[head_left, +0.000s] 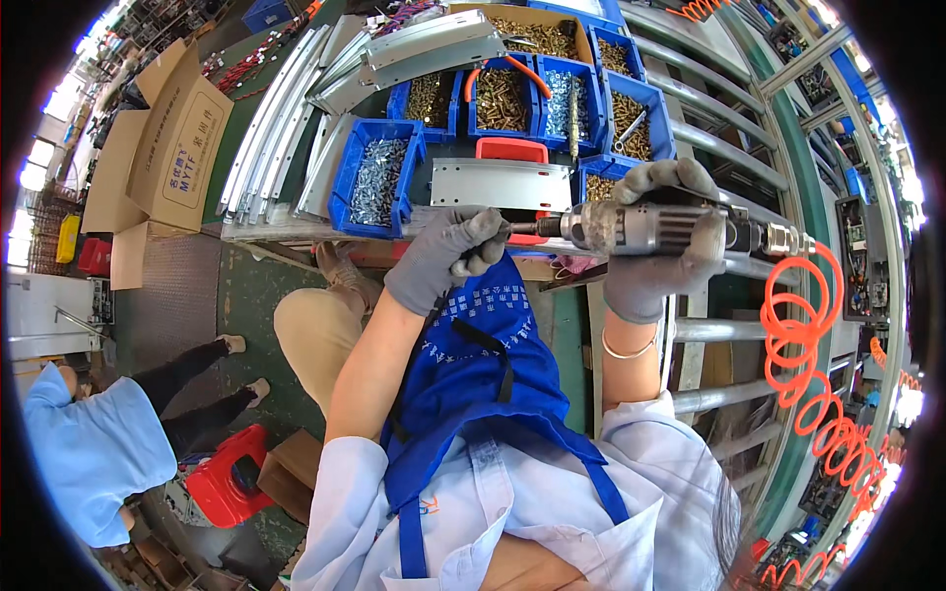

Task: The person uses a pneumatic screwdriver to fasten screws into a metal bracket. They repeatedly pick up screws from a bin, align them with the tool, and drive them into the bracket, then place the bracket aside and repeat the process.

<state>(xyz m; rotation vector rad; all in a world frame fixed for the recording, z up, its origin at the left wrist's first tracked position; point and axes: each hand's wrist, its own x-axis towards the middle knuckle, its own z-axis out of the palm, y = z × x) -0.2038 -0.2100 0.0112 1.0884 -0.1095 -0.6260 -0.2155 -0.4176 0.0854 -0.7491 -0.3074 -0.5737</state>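
A silver pneumatic screwdriver (645,229) lies level across the front of my body, its bit pointing left. My right hand (655,266), in a grey glove, wraps round its body, thumb over the near side. The grey-gloved fingers of my left hand (448,251) are closed at the end of the driver bit (527,229); whether a screw is also between them is hidden. Just beyond the tool, a flat silver metal plate (501,184) lies on the bench, beside a red-handled item (510,150).
Blue bins of screws (377,177) and brass-coloured fasteners (501,98) line the bench. Long metal strips (271,128) lie left, near a cardboard box (172,148). A coiled orange air hose (793,335) hangs at right by metal rollers (719,330). Another person (103,453) is at lower left.
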